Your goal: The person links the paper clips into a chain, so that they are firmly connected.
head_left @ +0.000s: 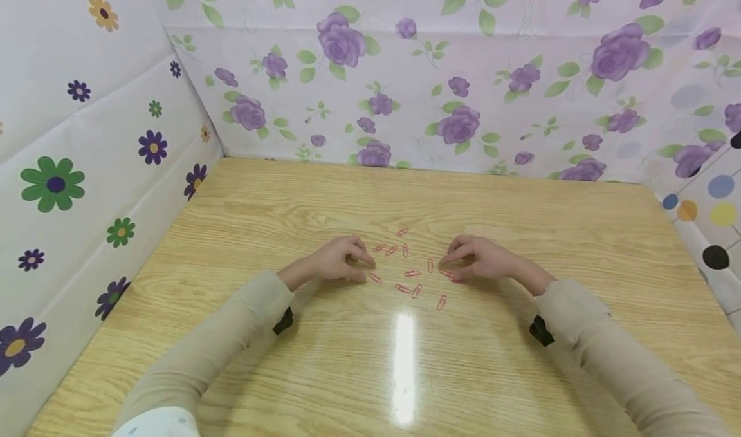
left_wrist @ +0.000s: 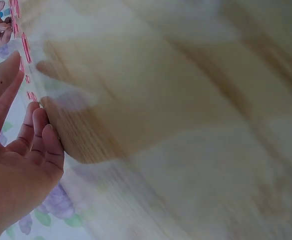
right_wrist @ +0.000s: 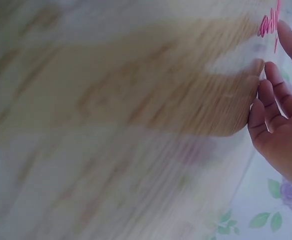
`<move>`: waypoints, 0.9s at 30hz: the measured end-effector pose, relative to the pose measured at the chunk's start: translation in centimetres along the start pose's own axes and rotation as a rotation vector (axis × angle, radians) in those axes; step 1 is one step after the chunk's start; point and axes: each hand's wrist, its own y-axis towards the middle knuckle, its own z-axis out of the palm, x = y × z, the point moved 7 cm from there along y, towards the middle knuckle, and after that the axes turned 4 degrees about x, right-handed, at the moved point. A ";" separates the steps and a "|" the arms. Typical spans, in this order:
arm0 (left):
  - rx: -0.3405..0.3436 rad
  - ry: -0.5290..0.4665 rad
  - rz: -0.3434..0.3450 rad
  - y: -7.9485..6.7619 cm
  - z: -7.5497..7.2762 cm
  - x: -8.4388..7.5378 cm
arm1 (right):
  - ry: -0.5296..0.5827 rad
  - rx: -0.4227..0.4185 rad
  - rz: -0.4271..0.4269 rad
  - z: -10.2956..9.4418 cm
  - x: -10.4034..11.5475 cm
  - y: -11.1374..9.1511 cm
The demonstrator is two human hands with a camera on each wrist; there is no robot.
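Observation:
Several pink paper clips lie loosely scattered on the wooden table between the two hands. My left hand is at the left of the group, thumb and forefinger apart, with one clip just beyond its fingertips. On the other side, my right hand has its thumb and forefinger spread about another clip. In the left wrist view, the left hand rests its lower fingertips on the tabletop. The right wrist view shows the right hand likewise, its thumb close to a row of clips.
The wooden table has a glossy surface with a bright light reflection. Flower-printed sheets stand along its back and left sides. Dark straps hang below the beige sleeves.

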 end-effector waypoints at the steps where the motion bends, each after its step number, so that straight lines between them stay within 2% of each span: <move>1: 0.006 -0.013 0.001 0.1 0.0 0.1 | 0.014 0.007 -0.002 0.1 0.0 0.1; 7: 0.042 -0.074 -0.005 0.4 0.2 0.4 | 0.061 0.036 0.016 0.4 -0.6 0.6; 10: 0.046 -0.072 -0.012 0.5 0.2 0.4 | 0.056 0.036 0.021 0.4 -0.7 0.9; 18: 0.017 -0.036 0.000 0.6 0.3 0.0 | 0.032 0.041 0.039 0.3 -0.4 1.3; 27: -0.023 0.000 -0.022 0.8 0.4 -0.1 | 0.022 0.046 -0.014 0.4 -0.3 1.4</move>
